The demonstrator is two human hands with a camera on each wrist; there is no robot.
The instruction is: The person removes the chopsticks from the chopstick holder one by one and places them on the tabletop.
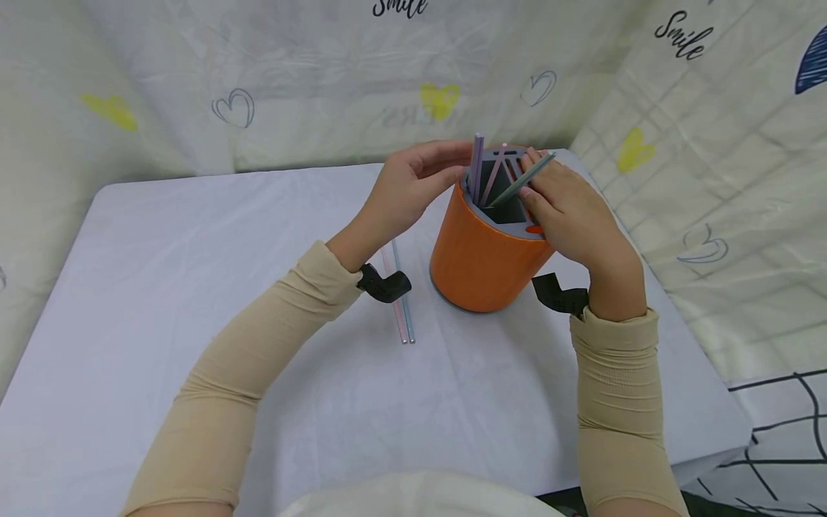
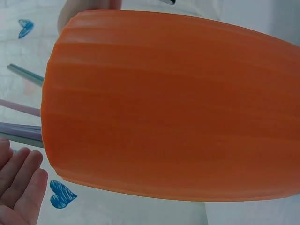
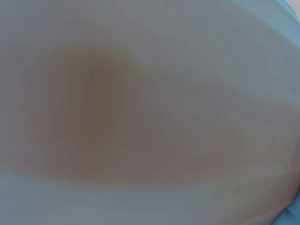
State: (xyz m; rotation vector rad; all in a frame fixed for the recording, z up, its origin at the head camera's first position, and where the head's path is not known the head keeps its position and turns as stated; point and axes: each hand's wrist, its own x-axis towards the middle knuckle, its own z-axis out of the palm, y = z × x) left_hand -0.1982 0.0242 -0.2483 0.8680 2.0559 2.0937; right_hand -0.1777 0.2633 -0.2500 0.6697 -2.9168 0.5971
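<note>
An orange holder (image 1: pixel 487 262) with a grey slotted top stands upright on the table. Out of its large opening lean thin, chopstick-like sticks: purple ones (image 1: pixel 476 169), a pink one (image 1: pixel 494 172) and a green one (image 1: pixel 523 179). My left hand (image 1: pixel 423 176) is at the left of the rim; in the left wrist view its fingers (image 2: pixel 23 178) are extended beside the purple sticks, holding nothing. My right hand (image 1: pixel 571 205) grips the right side of the rim, fingertips and thumb over the top. A blurred surface fills the right wrist view, hiding that hand.
Two more thin sticks, one pink and one blue (image 1: pixel 403 309), lie side by side on the white-covered table (image 1: pixel 362 416), left of the holder and partly under my left wrist. A patterned curtain (image 1: pixel 310 86) hangs along the back and right edges.
</note>
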